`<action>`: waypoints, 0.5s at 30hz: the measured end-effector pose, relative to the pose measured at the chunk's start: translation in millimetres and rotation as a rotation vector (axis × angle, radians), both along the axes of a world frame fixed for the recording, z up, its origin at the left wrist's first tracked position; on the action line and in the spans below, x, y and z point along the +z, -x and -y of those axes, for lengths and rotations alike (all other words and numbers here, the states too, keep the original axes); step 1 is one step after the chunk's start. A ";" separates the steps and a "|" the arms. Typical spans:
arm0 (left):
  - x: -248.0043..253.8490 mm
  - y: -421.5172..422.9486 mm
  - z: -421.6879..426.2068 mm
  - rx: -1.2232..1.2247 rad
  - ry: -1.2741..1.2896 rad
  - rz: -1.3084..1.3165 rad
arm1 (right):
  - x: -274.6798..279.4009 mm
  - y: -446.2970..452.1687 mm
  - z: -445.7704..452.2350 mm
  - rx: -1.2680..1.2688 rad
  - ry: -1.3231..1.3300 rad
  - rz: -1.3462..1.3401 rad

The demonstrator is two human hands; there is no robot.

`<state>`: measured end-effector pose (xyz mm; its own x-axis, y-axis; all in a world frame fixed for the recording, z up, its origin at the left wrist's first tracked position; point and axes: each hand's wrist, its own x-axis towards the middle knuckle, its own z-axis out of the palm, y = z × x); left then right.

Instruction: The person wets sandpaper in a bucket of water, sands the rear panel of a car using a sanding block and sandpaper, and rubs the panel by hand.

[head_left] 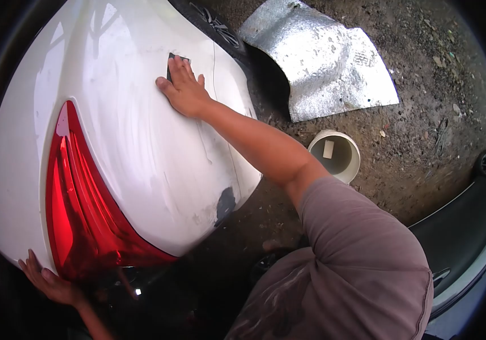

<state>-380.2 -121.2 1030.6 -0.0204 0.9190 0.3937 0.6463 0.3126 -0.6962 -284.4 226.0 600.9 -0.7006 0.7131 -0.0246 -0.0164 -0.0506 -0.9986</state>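
Note:
My right hand [185,93] presses a small dark sheet of sandpaper [170,67] flat against the white car body panel [135,73]. Its fingers lie over the sheet, so only the edges show. Greyish smears and thin wet streaks mark the panel around and below this hand. At the lower left, my left hand [53,284] rests with fingers spread on the car's edge, beside the lower end of the red tail light [92,209]. It holds nothing visible. A dark grey patch [226,205] shows on the panel's lower corner.
A whitish bucket [334,156] with a light block inside stands on the dirt ground [413,153]. A crumpled silver foil sheet [322,56] lies near the car's wheel [217,25]. Another dark car [458,226] is at the right edge.

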 end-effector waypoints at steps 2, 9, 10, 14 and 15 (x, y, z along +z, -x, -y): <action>1.4 1.6 0.9 -0.010 -0.004 0.010 | -9.2 -14.0 37.9 -0.001 -0.062 0.014; -4.0 -0.9 -0.3 0.002 -0.018 0.038 | -24.4 -115.6 192.7 0.135 -0.169 -0.029; -6.2 -4.2 -2.8 0.001 -0.032 0.055 | -28.6 -98.5 169.3 0.113 -0.175 -0.009; -3.3 -2.5 -0.7 0.027 -0.037 0.039 | -35.8 7.9 -5.7 -0.037 0.046 0.045; 0.6 -0.9 -3.2 0.021 -0.024 0.040 | -37.3 15.1 -16.4 -0.046 0.062 0.074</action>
